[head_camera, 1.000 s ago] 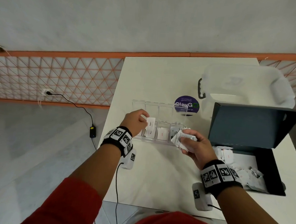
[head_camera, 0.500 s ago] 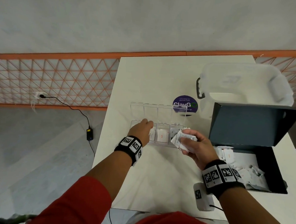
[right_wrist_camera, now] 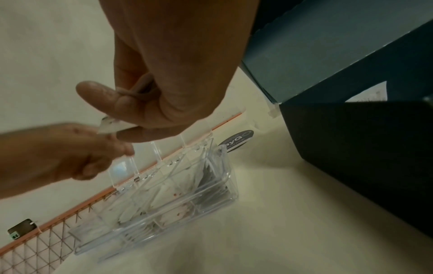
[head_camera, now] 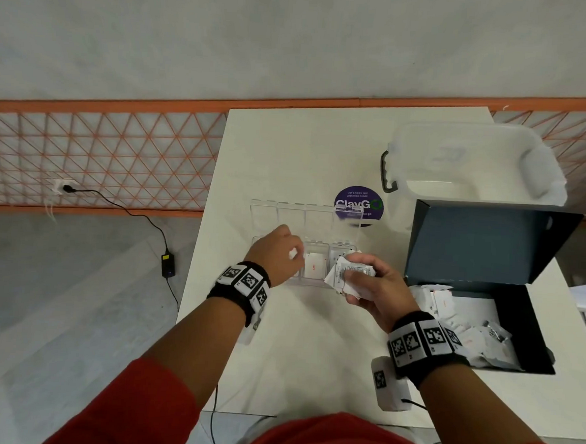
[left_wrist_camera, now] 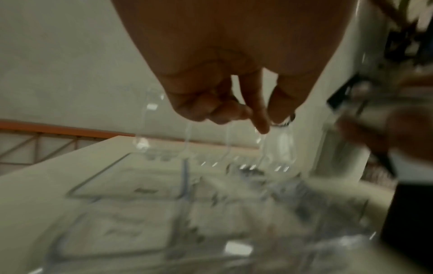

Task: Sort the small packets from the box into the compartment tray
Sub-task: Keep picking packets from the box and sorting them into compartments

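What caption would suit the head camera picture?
Right hand grips a bunch of packets while the left hand reaches over the clear compartment tray.

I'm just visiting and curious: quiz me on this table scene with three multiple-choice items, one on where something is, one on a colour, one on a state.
1. Where does the dark box stand relative to the compartment tray?
A. To its right
B. To its left
C. On top of it

2. What colour is the round sticker on the table?
A. Yellow
B. Purple
C. Red

3. What is the right hand doing?
A. Lying flat on the table
B. Closing the box lid
C. Holding a bunch of small packets

Answers:
1. A: in the head view the box sits on the table's right side, the tray in the middle.
2. B: the sticker behind the tray is purple with white lettering.
3. C: its fingers curl round white packets held over the tray's right end.
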A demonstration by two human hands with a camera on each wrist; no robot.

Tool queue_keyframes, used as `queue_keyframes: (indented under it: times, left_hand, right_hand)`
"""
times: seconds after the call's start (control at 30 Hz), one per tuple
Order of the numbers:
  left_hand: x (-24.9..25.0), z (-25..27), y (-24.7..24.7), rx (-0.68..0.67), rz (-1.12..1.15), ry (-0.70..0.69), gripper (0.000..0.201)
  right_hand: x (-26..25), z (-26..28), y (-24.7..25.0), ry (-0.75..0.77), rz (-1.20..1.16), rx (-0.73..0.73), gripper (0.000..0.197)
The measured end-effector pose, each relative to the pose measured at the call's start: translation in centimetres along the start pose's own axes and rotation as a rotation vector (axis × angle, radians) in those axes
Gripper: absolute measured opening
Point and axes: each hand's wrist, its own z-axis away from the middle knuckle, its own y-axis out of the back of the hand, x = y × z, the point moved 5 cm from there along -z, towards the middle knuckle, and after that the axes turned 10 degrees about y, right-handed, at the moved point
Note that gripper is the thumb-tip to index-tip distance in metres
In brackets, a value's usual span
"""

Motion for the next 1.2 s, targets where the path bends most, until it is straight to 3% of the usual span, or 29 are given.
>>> queue_keyframes:
  times: [0.1, 0.23, 0.5, 0.6, 0.77, 0.83, 1.0, 1.2]
  left_hand:
    - [3.0, 1.3, 0.5, -0.108, 0.288, -0.12, 0.017]
    - [4.5, 2.0, -0.7, -0.25, 0.441, -0.052, 0.039]
    - [4.0, 2.5, -0.7, -0.272, 0.747, 0.116, 0.022]
    - [4.0, 2.8, -0.9, -0.243, 0.746, 0.126, 0.016]
    - [3.8, 2.5, -0.8, -0.091, 0.722, 0.141, 0.027]
    - [4.1, 2.3, -1.1, -0.095, 0.73, 0.163, 0.024]
    - [5.8, 1.2, -1.9, -0.036, 0.449, 0.07, 0.02]
    - [6.1, -0.6, -3.8, -0.096, 0.309, 0.039, 0.01]
  right_hand:
    - [0.1, 0.2, -0.3, -0.022, -0.016, -0.016, 0.026]
    - [0.0, 0.7, -1.2, -0.05, -0.071, -0.076, 0.031]
    - [0.6, 1.6, -1.2, -0.063, -0.092, -0.007, 0.031]
    - [0.9, 1.8, -0.8, -0.078, -0.075, 0.035, 0.023]
    - [1.5, 2.4, 0.8, -0.105, -0.078, 0.109, 0.022]
    - [1.5, 2.6, 1.6, -0.113, -0.077, 0.13, 0.022]
    - [1.1, 2.9, 2.8, -0.113, -0.062, 0.137, 0.019]
    - [0.5, 3.2, 4.3, -0.098, -0.069, 0.16, 0.019]
